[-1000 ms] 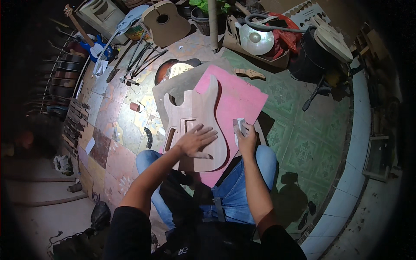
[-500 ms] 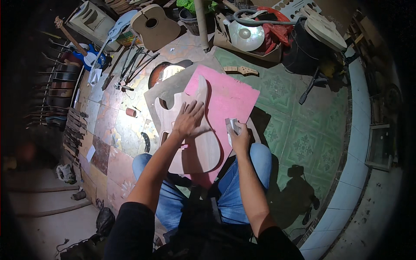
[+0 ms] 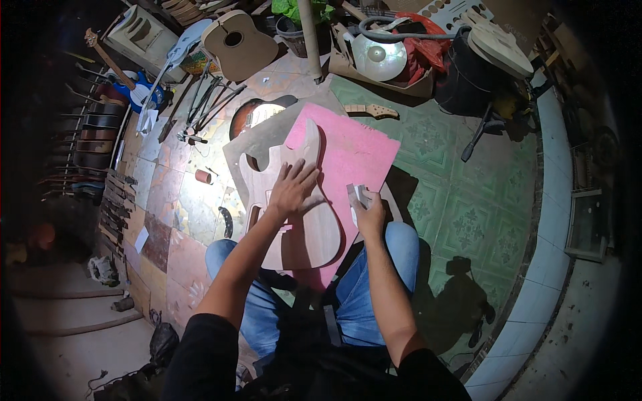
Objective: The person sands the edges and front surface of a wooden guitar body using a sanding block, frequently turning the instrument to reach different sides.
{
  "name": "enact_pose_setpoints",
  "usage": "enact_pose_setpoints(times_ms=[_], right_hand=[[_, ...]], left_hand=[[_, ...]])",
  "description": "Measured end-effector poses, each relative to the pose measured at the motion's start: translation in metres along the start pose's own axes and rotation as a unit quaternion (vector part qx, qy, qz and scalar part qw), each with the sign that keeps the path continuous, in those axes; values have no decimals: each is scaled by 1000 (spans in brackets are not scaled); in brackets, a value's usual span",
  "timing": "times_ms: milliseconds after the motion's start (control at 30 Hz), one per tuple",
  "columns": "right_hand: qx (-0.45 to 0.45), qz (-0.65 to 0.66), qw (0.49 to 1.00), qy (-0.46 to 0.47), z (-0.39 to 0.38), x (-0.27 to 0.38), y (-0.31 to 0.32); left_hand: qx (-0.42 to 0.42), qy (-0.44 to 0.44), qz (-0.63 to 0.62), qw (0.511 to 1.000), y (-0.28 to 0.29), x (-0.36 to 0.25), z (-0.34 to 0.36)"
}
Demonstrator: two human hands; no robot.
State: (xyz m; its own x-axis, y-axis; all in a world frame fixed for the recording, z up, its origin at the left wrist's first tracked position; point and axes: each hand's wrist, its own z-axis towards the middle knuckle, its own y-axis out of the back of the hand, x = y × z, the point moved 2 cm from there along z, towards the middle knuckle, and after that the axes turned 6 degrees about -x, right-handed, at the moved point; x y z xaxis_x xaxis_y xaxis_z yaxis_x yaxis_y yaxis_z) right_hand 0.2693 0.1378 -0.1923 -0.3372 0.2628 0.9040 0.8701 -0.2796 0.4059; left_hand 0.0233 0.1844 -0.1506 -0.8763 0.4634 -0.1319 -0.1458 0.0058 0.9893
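A bare wooden electric guitar body (image 3: 309, 230) lies across my lap on a pink board (image 3: 364, 144), its horns pointing away from me. My left hand (image 3: 294, 188) rests flat on the body's upper face, fingers spread, holding nothing. To the right of the body, above my right knee, my right hand (image 3: 369, 208) pinches a folded grey-white piece of sandpaper (image 3: 352, 194). That hand and the sandpaper are apart from the wood. Cut-outs show in the body beside my left wrist, partly covered by my forearm.
Beyond the board lie a sunburst guitar body (image 3: 246, 117) and a guitar neck (image 3: 374, 111). A brown roll (image 3: 203, 176) and a black curved piece (image 3: 226, 222) sit on the tiles at left. An acoustic guitar body (image 3: 244, 43), a cardboard box (image 3: 401, 87) and a black bucket (image 3: 458, 80) stand farther back.
My left hand has shifted very slightly to the right on the guitar body. My right hand holds the sandpaper in nearly the same place.
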Motion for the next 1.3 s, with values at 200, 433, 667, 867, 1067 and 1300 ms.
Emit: enact_pose_setpoints(times_ms=[200,433,667,867,1067,1300], right_hand=[[-2,27,1000,-16,2,-7,2],[-3,27,999,-26,2,-16,-5],[-6,46,999,-25,1,-19,-8],[-4,62,998,-32,2,-9,-5],[5,52,998,-36,4,-15,-4],[0,-26,1000,16,0,-7,0]], left_hand=[[34,-16,-14,999,-1,-29,-13],[86,-88,-140,982,-5,-98,-74],[85,-74,-56,992,-11,-39,-54],[6,94,1,996,0,-4,-21],[-10,119,-51,991,-23,-66,-76],[21,103,-95,990,-20,-126,-145]])
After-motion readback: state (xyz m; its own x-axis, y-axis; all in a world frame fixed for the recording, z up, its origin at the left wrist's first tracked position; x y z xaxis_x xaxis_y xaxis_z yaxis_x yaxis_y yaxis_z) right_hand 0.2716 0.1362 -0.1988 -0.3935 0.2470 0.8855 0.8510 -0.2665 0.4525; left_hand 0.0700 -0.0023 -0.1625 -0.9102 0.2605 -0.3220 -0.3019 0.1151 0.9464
